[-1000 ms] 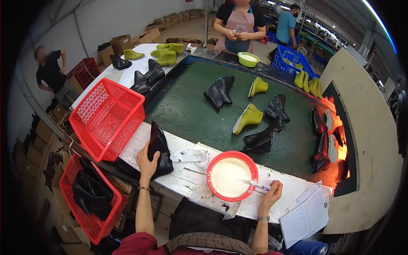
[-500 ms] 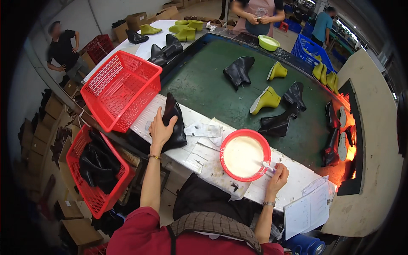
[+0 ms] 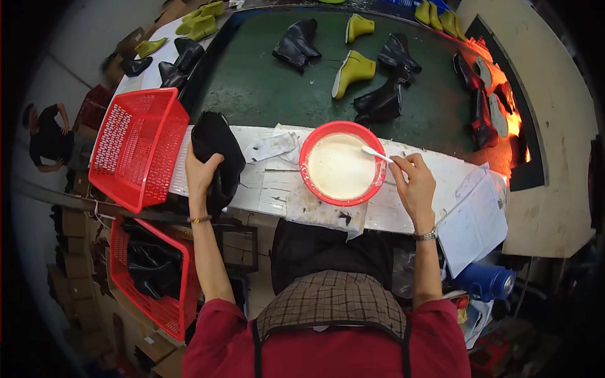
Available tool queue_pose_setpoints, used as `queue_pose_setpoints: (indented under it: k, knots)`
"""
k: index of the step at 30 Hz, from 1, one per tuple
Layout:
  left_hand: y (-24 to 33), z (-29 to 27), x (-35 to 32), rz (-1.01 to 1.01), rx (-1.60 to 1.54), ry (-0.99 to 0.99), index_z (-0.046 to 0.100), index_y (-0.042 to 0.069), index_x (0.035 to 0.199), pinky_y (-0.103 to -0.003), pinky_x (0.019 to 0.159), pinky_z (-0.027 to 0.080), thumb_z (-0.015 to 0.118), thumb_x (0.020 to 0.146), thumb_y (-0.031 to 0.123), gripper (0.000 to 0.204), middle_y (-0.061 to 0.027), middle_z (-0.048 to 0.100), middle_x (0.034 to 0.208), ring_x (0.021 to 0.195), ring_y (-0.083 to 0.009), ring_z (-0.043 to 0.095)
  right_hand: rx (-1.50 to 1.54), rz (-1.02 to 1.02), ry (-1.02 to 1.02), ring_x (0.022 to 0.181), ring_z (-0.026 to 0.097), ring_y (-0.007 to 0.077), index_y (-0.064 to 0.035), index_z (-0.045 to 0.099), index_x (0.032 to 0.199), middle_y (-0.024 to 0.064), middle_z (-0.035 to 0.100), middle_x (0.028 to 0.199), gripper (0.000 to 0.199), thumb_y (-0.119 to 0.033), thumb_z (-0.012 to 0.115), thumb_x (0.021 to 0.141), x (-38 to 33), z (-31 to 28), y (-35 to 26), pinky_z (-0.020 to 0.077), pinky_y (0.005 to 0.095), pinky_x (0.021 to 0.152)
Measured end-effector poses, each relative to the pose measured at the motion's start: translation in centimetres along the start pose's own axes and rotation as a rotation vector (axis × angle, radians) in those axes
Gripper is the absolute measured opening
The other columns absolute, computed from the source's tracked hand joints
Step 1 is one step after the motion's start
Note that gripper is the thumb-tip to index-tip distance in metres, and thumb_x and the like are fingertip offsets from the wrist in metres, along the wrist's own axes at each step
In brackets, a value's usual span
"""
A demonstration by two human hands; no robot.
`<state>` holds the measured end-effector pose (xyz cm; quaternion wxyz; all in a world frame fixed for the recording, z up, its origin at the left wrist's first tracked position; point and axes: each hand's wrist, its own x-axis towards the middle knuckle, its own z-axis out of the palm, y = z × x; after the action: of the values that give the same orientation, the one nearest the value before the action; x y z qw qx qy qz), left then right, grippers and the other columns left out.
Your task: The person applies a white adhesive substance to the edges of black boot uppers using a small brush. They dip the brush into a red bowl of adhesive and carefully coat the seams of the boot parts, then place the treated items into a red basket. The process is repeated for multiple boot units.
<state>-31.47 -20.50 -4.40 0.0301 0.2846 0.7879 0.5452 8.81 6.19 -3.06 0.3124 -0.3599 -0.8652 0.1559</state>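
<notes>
- I'm gripping one black boot (image 3: 219,142) with my left hand (image 3: 203,169) over the table's (image 3: 394,215) left part, fingertips hiding behind it.
- My right hand (image 3: 414,186) is pinching one white brush (image 3: 379,155) over one red bowl (image 3: 343,201).
- Green surface (image 3: 227,82) is lying open left of three black boots (image 3: 297,45) and two yellow boots (image 3: 354,72).

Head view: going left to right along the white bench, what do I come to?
Upper red basket → black boot gripped by the left hand → white scrap → red bowl of cream liquid → right hand holding a white-handled tool → white paper sheets.
</notes>
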Motion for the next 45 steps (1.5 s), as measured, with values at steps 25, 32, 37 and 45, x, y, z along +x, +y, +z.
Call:
queue_pose_setpoints:
  k: [25,32,37,45]
  knots:
    - [16.1,5.1,-6.6,-0.502,-0.564,-0.98,0.064,-0.004,0.127,-0.029,0.087,0.057,0.081,0.08,0.001,0.05,-0.0097,0.073,0.111,0.096,-0.0143,0.069,0.402,-0.346,-0.115,0.083,0.06,0.013,-0.0127,0.082,0.094,-0.001,0.068,0.083,0.019,-0.017,0.086,0.076,4.8,-3.1,-3.3,0.0361,0.0327,0.091]
    - [15.7,5.3,-6.8,-0.321,-0.462,-0.737,0.072,-0.004,0.111,-0.026,0.079,0.056,0.077,0.085,0.005,0.027,-0.0067,0.075,0.096,0.086,-0.011,0.069,0.409,-0.311,-0.089,0.08,0.06,0.0101,-0.0145,0.082,0.092,-0.0032,0.069,0.084,0.017,-0.019,0.087,0.076,3.6,-2.8,-3.1,0.034,0.0327,0.089]
    - [14.6,5.8,-6.4,-0.269,-0.388,-0.699,0.075,-0.004,0.102,-0.025,0.074,0.055,0.078,0.087,0.008,0.019,-0.0048,0.075,0.088,0.081,-0.0099,0.068,0.435,-0.287,-0.187,0.079,0.061,0.0104,-0.0121,0.081,0.092,-0.0014,0.069,0.082,0.015,-0.017,0.086,0.078,3.5,-2.8,-3.0,0.0351,0.0318,0.089]
    - [15.5,6.0,-6.8,-0.174,-0.438,-0.513,0.075,-0.004,0.103,-0.026,0.076,0.056,0.078,0.088,0.007,0.02,-0.0066,0.076,0.091,0.083,-0.0104,0.069,0.41,-0.301,-0.048,0.08,0.06,0.0097,-0.0138,0.081,0.091,-0.0033,0.069,0.084,0.013,-0.019,0.085,0.08,3.9,-1.6,-4.0,0.0331,0.0319,0.085]
